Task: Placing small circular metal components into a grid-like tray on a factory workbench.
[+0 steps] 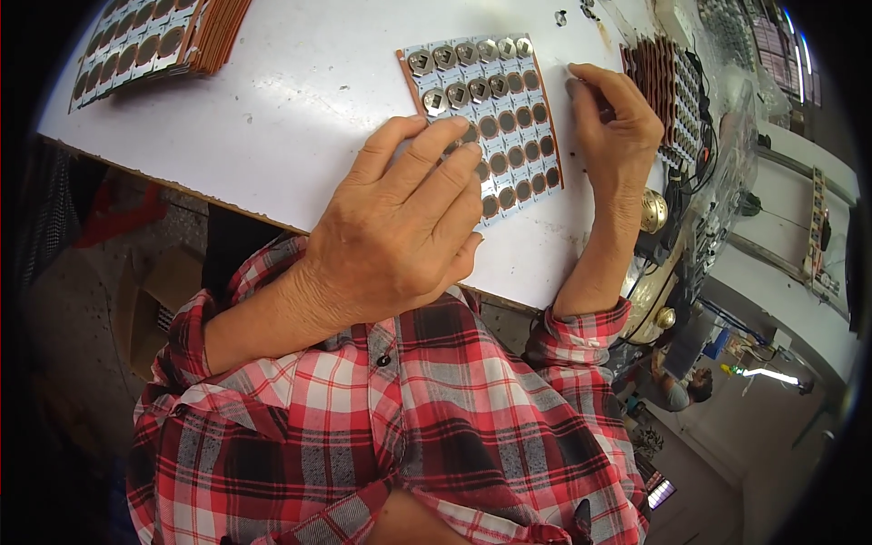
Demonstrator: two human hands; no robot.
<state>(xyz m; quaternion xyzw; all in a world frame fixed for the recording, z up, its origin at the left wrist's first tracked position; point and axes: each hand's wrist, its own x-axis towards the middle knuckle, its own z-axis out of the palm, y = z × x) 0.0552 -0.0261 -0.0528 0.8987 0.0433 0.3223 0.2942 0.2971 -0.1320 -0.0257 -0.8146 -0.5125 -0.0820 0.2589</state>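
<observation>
Head view: the left hand (pixel 400 209) is palm down with the fingers spread and loosely bent. Its fingertips are over the left side of a circuit-board panel (pixel 514 136); whether they grip a small part cannot be told, because the underside of the hand is hidden. The right hand (pixel 619 127) is raised just beyond the panel's right edge, apart from it. Its thumb and index fingertips are brought close together; whether anything is pinched between them cannot be told.

Any printing on the panel is too small to read. The panel lies flat on the white surface (pixel 263 136), slightly rotated, between the two hands. It is pale blue-white with orange-brown side edges and carries a grid of dark round pads (pixel 524 116). Silver metal parts (pixel 457 94) cover the six positions of the far row and the first four, from the left, of the second row. Several show a dark, angular opening. The left hand hides part of the nearer left area.

Farther out, loose small parts (pixel 560 17) lie beyond the panel. One panel stack (pixel 159 45) is at the far left; a second stack (pixel 661 91) is just right of the right hand, near a brass-coloured round object (pixel 653 211).
</observation>
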